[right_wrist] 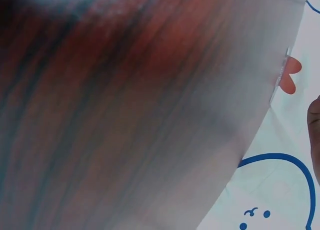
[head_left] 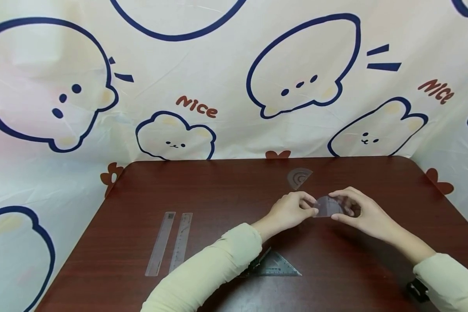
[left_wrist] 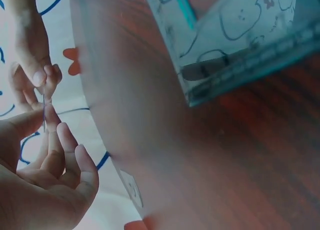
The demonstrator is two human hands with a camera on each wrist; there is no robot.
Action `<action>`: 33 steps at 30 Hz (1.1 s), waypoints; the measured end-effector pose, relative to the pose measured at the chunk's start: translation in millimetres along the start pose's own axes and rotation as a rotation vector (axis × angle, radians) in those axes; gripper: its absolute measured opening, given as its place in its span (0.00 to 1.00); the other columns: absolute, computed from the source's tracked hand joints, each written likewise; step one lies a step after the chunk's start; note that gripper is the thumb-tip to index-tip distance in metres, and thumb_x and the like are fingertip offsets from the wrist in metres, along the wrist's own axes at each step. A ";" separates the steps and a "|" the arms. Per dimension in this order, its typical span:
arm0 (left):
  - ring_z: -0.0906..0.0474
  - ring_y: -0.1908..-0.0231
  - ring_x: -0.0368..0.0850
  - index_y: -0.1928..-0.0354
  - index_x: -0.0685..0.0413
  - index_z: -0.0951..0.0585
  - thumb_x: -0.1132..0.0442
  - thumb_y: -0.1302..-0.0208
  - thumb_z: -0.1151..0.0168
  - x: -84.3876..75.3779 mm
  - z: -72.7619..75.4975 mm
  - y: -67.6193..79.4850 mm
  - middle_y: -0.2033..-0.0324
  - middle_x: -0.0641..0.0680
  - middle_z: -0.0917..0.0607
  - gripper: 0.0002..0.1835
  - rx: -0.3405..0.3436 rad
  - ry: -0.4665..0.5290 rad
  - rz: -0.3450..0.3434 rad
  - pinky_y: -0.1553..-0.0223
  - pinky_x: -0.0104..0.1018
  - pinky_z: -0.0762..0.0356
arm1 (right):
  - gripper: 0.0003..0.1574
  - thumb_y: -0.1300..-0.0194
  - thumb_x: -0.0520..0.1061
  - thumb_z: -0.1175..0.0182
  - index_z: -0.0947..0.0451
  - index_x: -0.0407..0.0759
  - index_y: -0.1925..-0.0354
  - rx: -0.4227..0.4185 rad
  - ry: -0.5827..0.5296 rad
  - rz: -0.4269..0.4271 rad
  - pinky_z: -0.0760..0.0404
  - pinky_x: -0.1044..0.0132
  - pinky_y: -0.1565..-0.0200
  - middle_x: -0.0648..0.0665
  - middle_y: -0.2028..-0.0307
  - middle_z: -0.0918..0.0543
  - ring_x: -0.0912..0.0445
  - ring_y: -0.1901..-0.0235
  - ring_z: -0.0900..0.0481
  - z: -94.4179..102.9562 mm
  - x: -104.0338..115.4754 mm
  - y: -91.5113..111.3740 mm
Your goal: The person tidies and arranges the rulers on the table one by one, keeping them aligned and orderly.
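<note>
Both hands hold a clear protractor (head_left: 328, 206) just above the table, its rounded edge up in the head view. My left hand (head_left: 290, 211) pinches its left end between thumb and fingertips. The right hand (head_left: 362, 213) grips the other end, with fingers curled behind it. In the left wrist view the protractor (left_wrist: 44, 109) appears as a thin edge between the left hand (left_wrist: 52, 182) and the right hand (left_wrist: 31, 59). Beyond the hands, a second clear protractor (head_left: 299, 177) lies on the table. Only a sliver of a hand (right_wrist: 314, 135) shows in the right wrist view.
Two clear rulers (head_left: 160, 245) lie side by side on the left of the brown table (head_left: 218, 186). A clear set square (head_left: 278, 266) lies near the front, partly hidden by the left sleeve (head_left: 218, 255). A patterned cloth (head_left: 234, 86) hangs behind the table.
</note>
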State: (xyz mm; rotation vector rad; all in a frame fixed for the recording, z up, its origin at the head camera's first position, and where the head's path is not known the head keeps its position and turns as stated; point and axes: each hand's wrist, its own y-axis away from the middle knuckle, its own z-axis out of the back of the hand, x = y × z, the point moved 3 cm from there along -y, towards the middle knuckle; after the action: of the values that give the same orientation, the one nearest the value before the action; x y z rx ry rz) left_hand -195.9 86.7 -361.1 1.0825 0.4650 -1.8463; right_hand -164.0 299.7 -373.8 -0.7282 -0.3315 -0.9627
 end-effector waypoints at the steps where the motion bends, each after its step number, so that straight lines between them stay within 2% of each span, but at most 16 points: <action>1: 0.21 0.73 0.35 0.51 0.44 0.17 0.55 0.34 0.33 -0.8 -0.6 1.5 0.72 0.39 0.15 0.12 0.002 0.001 -0.003 0.71 0.32 0.26 | 0.33 0.48 0.34 0.25 0.23 0.48 0.45 0.000 0.005 -0.003 0.32 0.70 0.74 0.53 0.65 0.29 0.62 0.75 0.32 1.0 1.0 0.9; 9: 0.23 0.76 0.32 0.43 0.42 0.20 0.55 0.36 0.30 -5.3 -4.6 13.2 0.72 0.36 0.17 0.20 0.012 -0.067 -0.062 0.72 0.31 0.28 | 0.34 0.50 0.34 0.24 0.22 0.48 0.45 -0.023 -0.018 -0.032 0.33 0.69 0.75 0.54 0.66 0.29 0.62 0.76 0.32 1.7 12.3 10.8; 15: 0.23 0.80 0.34 0.41 0.38 0.21 0.55 0.38 0.29 -5.7 -7.9 22.7 0.75 0.32 0.19 0.23 0.035 -0.102 -0.083 0.75 0.30 0.28 | 0.34 0.50 0.34 0.24 0.22 0.48 0.44 -0.016 -0.031 -0.057 0.32 0.69 0.75 0.54 0.65 0.28 0.62 0.75 0.31 -0.4 19.1 20.6; 26: 0.25 0.77 0.24 0.43 0.41 0.19 0.52 0.40 0.28 -4.3 -11.0 37.4 0.74 0.30 0.18 0.22 0.108 -0.222 -0.121 0.70 0.24 0.29 | 0.37 0.53 0.33 0.23 0.22 0.47 0.44 0.017 -0.051 -0.024 0.33 0.70 0.75 0.54 0.59 0.26 0.62 0.76 0.31 -10.2 27.2 41.3; 33: 0.26 0.74 0.23 0.47 0.38 0.17 0.51 0.40 0.28 -2.3 -12.9 42.4 0.73 0.29 0.18 0.19 0.120 -0.290 -0.101 0.69 0.25 0.29 | 0.35 0.52 0.38 0.22 0.22 0.52 0.45 0.040 -0.030 -0.053 0.33 0.70 0.75 0.56 0.61 0.25 0.63 0.76 0.32 -18.1 34.5 48.8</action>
State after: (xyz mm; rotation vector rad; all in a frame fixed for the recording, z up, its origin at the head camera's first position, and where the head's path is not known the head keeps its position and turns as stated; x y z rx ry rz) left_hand -153.1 75.2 -361.1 0.8623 0.2453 -2.1025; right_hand -105.3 283.3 -387.6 -0.7008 -0.3970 -0.9928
